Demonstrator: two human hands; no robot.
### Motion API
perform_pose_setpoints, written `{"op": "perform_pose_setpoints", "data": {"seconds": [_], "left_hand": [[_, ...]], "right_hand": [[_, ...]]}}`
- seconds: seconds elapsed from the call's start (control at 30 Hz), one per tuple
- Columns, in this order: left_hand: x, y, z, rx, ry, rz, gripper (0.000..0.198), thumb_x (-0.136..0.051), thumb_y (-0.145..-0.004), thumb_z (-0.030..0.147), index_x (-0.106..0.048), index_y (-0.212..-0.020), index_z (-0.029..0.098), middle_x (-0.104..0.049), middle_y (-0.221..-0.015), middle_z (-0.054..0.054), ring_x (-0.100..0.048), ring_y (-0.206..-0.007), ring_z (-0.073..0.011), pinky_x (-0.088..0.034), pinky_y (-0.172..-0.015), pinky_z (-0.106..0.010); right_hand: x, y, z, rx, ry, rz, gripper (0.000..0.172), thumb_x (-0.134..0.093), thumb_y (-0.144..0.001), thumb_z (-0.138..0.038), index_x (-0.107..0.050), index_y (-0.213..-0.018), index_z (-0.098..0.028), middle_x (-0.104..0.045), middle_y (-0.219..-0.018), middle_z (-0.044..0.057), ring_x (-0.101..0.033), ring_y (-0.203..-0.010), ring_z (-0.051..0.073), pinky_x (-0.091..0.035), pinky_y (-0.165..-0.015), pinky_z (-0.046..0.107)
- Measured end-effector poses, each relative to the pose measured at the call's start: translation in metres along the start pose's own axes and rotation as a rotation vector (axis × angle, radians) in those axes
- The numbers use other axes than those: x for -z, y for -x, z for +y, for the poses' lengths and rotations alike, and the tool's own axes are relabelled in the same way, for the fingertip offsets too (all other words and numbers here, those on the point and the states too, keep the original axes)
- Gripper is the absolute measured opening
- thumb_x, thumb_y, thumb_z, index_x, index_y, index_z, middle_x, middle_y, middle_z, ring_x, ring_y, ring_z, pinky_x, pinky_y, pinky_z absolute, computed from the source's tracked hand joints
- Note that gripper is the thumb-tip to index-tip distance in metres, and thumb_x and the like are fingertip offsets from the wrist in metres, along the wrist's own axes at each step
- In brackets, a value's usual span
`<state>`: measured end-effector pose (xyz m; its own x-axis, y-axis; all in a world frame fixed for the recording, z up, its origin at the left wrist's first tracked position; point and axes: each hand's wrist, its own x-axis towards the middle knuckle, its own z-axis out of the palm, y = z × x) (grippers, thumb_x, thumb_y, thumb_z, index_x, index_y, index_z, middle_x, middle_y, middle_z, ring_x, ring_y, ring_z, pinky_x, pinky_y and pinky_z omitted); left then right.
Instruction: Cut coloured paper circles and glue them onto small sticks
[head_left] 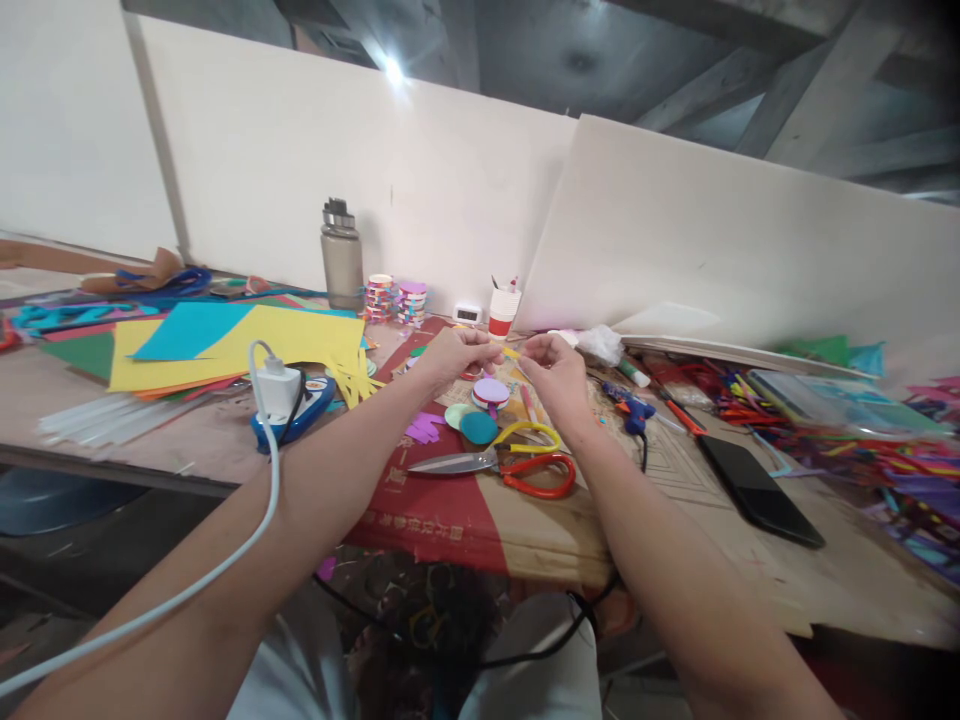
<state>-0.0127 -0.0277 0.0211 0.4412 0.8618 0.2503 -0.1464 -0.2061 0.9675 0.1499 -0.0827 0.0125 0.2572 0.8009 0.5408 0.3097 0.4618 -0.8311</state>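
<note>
My left hand (pixel 459 358) and my right hand (pixel 556 372) are raised over the middle of the table, fingertips pinched close together. A small yellow paper strip (pixel 511 354) runs between them, its ends hidden by the fingers. Just below stand a round piece with a lilac top (pixel 491 392), a teal paper disc (pixel 478 428) and a pale green disc (pixel 456 416). Nearer to me lie scissors (pixel 457 463) with one yellow and one red handle. Purple paper strips (pixel 424 428) are left of the discs.
Yellow sheets (pixel 300 335) and a blue power strip (pixel 319 400) with a white charger are on the left. A bottle (pixel 342 260) and paper cups (pixel 504 308) stand at the back. A blue glue gun (pixel 630 410), a black phone (pixel 757 490) and colourful scraps (pixel 862 450) lie right.
</note>
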Motion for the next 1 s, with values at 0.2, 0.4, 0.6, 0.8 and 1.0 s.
{"op": "perform_pose_setpoints", "data": {"seconds": [0.2, 0.4, 0.6, 0.8, 1.0], "left_hand": [[-0.008, 0.000, -0.003, 0.044, 0.233, 0.028, 0.026, -0.086, -0.064, 0.025, -0.066, -0.067, 0.010, -0.061, -0.060, 0.000, -0.050, -0.049, -0.0039, -0.039, -0.047, -0.016], [-0.015, 0.001, -0.006, 0.091, 0.430, 0.071, 0.024, -0.088, -0.064, 0.017, -0.068, -0.075, 0.011, -0.057, -0.061, 0.004, -0.051, -0.052, -0.0032, -0.040, -0.048, -0.014], [-0.021, 0.004, -0.004, 0.134, 0.500, 0.052, 0.010, -0.075, -0.082, 0.015, -0.067, -0.077, 0.010, -0.063, -0.063, 0.000, -0.059, -0.055, -0.0044, -0.044, -0.052, -0.014], [-0.024, 0.004, -0.005, 0.140, 0.518, 0.031, 0.010, -0.064, -0.088, 0.008, -0.067, -0.079, 0.009, -0.070, -0.069, -0.005, -0.064, -0.061, -0.0062, -0.048, -0.057, -0.014], [-0.024, 0.006, -0.002, 0.154, 0.551, 0.069, 0.011, -0.062, -0.089, 0.007, -0.066, -0.079, 0.010, -0.071, -0.074, -0.005, -0.068, -0.064, -0.0076, -0.045, -0.051, -0.013]], "right_hand": [[-0.008, 0.003, 0.006, -0.068, -0.046, -0.065, 0.023, -0.065, -0.062, -0.027, -0.057, -0.083, -0.020, -0.061, -0.073, -0.001, -0.055, -0.065, 0.015, -0.046, -0.063, 0.030], [-0.008, 0.004, 0.002, -0.098, -0.071, -0.038, 0.023, -0.064, -0.060, -0.026, -0.058, -0.082, -0.021, -0.060, -0.069, -0.002, -0.056, -0.063, 0.015, -0.047, -0.061, 0.029], [-0.010, 0.006, 0.001, -0.051, -0.097, 0.009, 0.022, -0.063, -0.060, -0.026, -0.055, -0.080, -0.021, -0.060, -0.068, -0.003, -0.055, -0.061, 0.014, -0.045, -0.060, 0.028], [-0.012, 0.006, 0.005, -0.035, -0.121, 0.032, 0.023, -0.061, -0.060, -0.024, -0.054, -0.082, -0.021, -0.062, -0.073, -0.002, -0.056, -0.064, 0.014, -0.045, -0.062, 0.028], [-0.013, 0.007, 0.007, -0.032, -0.104, 0.029, 0.024, -0.062, -0.063, -0.024, -0.052, -0.084, -0.021, -0.060, -0.068, -0.004, -0.057, -0.063, 0.014, -0.046, -0.063, 0.029]]}}
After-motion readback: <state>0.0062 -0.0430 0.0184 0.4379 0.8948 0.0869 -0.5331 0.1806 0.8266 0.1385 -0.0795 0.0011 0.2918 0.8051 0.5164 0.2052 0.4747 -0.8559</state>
